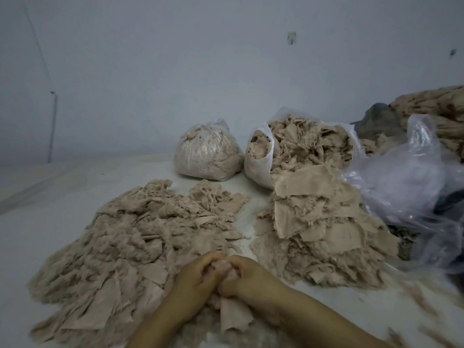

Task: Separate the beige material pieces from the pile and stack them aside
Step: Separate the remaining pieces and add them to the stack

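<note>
Both hands meet low in the middle of the white surface (75, 187). The left hand (194, 280) and right hand (251, 277) have their fingers curled and pressed together around a small beige scrap of ribbed fabric (232, 315), which hangs down between the wrists, soft and frayed at its edge.

To the left spreads a wide, loose pile of beige fabric scraps and fluffy fibre (120, 237), ragged and matted. To the right rises a taller stack of flatter beige ribbed pieces (319, 222), layered roughly one on another.

Behind them stand a knotted clear plastic bag filled with pale fibre (207, 151) and an open clear plastic bag stuffed with beige shreds (301, 144). A crumpled, translucent plastic sheet (406, 182) lies at the right. No writing is readable anywhere.
</note>
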